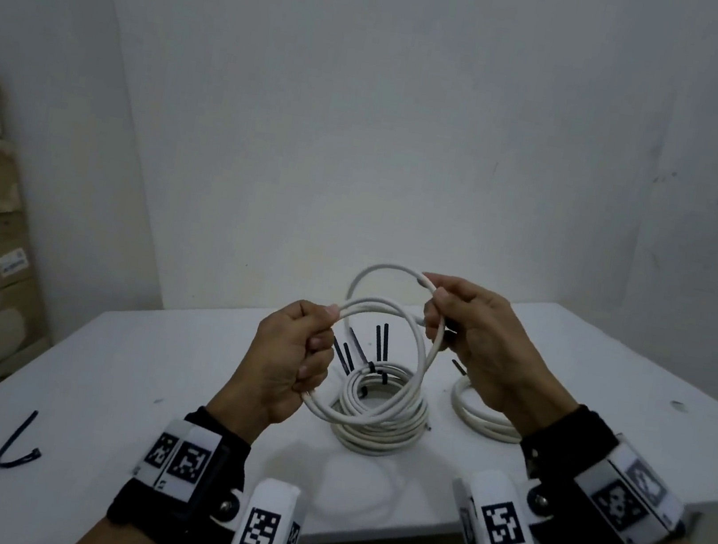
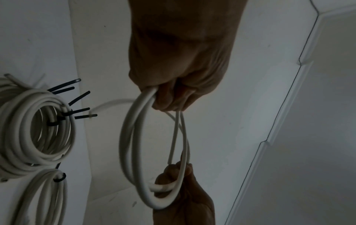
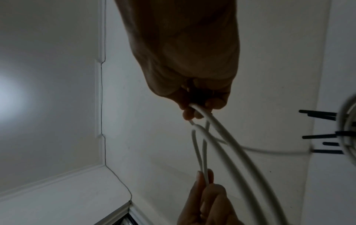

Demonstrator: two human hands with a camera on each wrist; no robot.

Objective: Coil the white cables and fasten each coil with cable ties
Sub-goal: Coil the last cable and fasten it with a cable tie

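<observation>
- Currently, a white cable (image 1: pixel 384 369), wound into a few loose loops, hangs in the air between both hands, above the white desk (image 1: pixel 109 374) and nearer the person than the finished coils.
- The left hand (image 1: pixel 287 363) is closed in a fist around the left side of the loops, thumb on top, knuckles facing the person.
- The right hand (image 1: pixel 473 335) sits higher and slightly farther away, pinching the loops' top right portion between thumb and fingers; the cable's free end pokes out past its fingertips.
- The loops stand roughly upright, with their opening facing the person; their longer stretch runs from the left fist up to the right pinch.
- Both hands touch the cable, so neither is nearer; the right one holds the loose end, which I judge must be tucked into the loops next.
- Directly beneath, a stack of tied coils (image 1: pixel 382 415) lies on the desk, black cable ties (image 1: pixel 379 344) sticking up from it.
- Another tied coil (image 1: pixel 480 411) lies to the right, partly hidden by the right wrist.
- One spare black cable tie (image 1: pixel 20 440) lies bent on the desk, well apart to the left, so the left hand is nearer to it.
</observation>
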